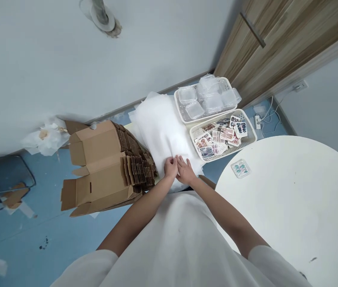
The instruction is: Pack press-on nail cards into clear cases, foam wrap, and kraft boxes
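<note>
1. Thumb and forefinger of your left hand (171, 168) are drawn together at the white sheeting (159, 123); whether they pinch a layer, you cannot tell.
2. Your right hand (186, 172) lies palm down on the sheeting just beside it, fingers spread and pointing forward.
3. Your forearms angle inward, meeting close at the wrists before your torso.
4. Left of the sheeting, which lies directly ahead of you, are flattened cardboard boxes (98, 153).
5. To its right stand a basket (248, 137) of nail sets (226, 134) and another of clear cases (213, 102).
6. Farther right is your round white table (291, 215).
</note>
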The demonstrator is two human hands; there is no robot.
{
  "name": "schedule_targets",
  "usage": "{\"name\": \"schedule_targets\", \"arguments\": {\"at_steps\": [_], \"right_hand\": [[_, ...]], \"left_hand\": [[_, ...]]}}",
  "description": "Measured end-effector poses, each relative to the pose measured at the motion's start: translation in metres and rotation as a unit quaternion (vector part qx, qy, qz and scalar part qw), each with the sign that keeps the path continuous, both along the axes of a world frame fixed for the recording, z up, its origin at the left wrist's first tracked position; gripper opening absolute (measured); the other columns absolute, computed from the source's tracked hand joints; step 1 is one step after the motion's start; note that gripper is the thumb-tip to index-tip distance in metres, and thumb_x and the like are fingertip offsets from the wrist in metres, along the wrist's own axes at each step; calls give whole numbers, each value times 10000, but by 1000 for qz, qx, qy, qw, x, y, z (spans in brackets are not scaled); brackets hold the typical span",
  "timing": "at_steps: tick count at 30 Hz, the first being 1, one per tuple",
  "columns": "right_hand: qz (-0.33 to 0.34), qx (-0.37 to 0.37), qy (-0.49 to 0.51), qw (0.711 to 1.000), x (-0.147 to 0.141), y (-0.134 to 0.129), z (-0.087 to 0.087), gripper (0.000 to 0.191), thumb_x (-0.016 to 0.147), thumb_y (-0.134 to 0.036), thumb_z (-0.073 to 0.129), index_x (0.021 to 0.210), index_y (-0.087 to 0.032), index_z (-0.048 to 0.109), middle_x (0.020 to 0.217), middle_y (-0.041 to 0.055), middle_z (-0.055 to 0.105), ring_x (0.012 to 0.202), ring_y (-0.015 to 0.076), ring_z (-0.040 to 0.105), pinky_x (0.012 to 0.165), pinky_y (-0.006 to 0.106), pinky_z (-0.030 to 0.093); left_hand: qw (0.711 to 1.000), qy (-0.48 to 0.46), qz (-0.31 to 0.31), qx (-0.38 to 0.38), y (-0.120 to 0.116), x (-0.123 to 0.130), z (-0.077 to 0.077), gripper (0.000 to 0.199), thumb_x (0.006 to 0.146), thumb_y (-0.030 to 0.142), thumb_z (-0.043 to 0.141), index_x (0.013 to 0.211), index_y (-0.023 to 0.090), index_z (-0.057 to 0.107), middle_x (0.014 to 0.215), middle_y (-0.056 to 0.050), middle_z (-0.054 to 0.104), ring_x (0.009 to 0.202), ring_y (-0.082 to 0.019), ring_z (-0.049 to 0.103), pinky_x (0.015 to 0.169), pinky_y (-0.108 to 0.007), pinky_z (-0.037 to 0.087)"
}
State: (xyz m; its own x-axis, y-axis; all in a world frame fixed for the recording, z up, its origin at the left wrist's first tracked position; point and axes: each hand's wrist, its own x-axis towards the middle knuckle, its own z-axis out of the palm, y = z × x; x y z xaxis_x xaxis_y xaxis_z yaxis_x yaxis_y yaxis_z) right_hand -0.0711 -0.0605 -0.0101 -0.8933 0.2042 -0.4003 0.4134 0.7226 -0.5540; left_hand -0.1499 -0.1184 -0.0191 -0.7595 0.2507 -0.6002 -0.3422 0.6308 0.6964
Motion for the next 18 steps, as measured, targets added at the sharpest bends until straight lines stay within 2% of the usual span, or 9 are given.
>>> {"name": "schedule_targets", "arguments": {"at_steps": [3,6,11,14,18], "right_hand": [[18,-23,16,999,3,9,-1,728,729,-203,447,1380,-147,127,1448,87,149,1331,219,91,1048,472,54],[10,-31,28,999,5,14,-2,659,744,-187,449,1362,-190,219,1450,77,148,1334,215,71,1047,460,66],[-144,-20,27,989,0,13,-1,437,735,-307,553,1168,-252,527,1467,33,-35,1318,322,-77,1013,526,81],[-208,-40,17,977,-4,11,-1,377,727,-363,568,1086,-251,591,1458,40,54,1321,313,44,1019,507,120],[-303,-64,19,951,-5,14,-2,393,725,-379,566,1089,-236,591,1368,80,294,1241,247,297,1000,390,270]], "left_hand": [[999,17,23,-40,2,-3,-10,137,767,255,486,822,167,576,859,-67,642,753,-150,598,688,-257,450],[997,21,30,-67,3,-6,-16,128,755,241,484,779,166,586,808,-62,641,726,-156,590,682,-270,448],[996,14,29,-85,2,-8,-18,153,760,247,467,802,170,592,821,-60,640,737,-162,587,681,-278,447],[996,3,25,-87,0,-9,-18,177,771,257,454,844,169,590,862,-65,638,763,-165,588,686,-279,448],[996,-16,15,-85,-1,-11,-17,209,784,282,453,902,171,585,888,-73,636,806,-178,592,703,-293,452]]}}
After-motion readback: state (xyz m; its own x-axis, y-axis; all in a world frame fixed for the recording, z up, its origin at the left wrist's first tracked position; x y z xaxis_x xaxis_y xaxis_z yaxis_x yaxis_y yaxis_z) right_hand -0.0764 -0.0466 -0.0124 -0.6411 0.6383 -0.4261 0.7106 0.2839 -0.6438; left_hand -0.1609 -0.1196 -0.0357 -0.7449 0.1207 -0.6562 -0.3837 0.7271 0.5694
